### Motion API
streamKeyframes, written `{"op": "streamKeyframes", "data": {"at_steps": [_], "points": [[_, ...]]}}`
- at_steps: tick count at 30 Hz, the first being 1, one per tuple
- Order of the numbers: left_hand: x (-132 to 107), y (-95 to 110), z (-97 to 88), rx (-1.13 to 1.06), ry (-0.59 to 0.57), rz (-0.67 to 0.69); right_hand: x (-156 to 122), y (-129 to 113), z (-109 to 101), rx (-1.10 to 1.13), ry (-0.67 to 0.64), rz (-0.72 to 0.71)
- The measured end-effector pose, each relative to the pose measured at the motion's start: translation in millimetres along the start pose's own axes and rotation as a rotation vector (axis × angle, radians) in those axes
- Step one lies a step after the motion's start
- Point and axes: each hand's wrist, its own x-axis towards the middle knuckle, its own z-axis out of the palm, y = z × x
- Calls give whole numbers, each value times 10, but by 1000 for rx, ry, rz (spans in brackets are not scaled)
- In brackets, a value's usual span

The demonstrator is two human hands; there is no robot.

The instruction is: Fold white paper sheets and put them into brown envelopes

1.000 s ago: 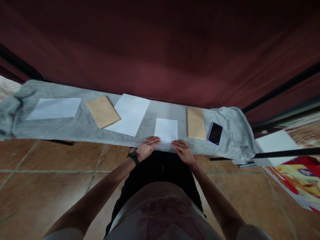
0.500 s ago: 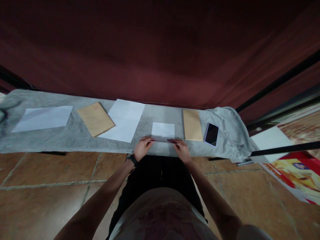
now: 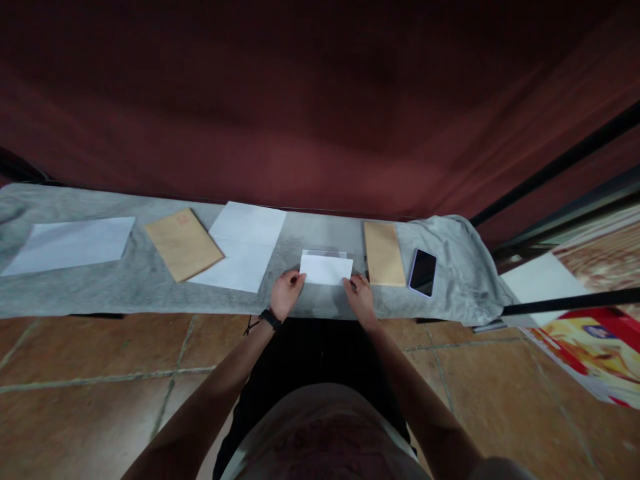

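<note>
A white sheet of paper [image 3: 326, 269], folded over on itself, is in front of me on the grey cloth, a strip of its far edge showing behind the folded part. My left hand [image 3: 287, 292] pinches its near left corner between thumb and fingers; a dark watch is on that wrist. At the near right corner, my right hand [image 3: 359, 293] grips the paper the same way. A brown envelope [image 3: 384, 255] lies just right of my right hand. Left of my left hand lies a larger creased white sheet [image 3: 245, 247], partly under another brown envelope [image 3: 183, 245].
A phone [image 3: 423, 272] with a dark screen lies toward the right end of the narrow cloth-covered table [image 3: 460, 267]. Another white sheet [image 3: 75, 241] is at the far left. A dark red curtain [image 3: 300, 107] hangs behind. Black bars and a colourful box [image 3: 595, 347] stand at right.
The folded part of the paper, seen edge-on before, now lies flatter over the sheet with its white face showing. Both hands still hold the corners. The view has shifted slightly.
</note>
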Motion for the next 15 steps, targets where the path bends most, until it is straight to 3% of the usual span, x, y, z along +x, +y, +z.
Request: {"op": "streamKeyframes", "data": {"at_steps": [5, 15], "points": [[27, 130, -12, 152, 4, -77, 69, -56, 62, -94, 37, 40], [255, 286, -74, 341, -119, -225, 228, -168, 175, -221, 109, 100]]}}
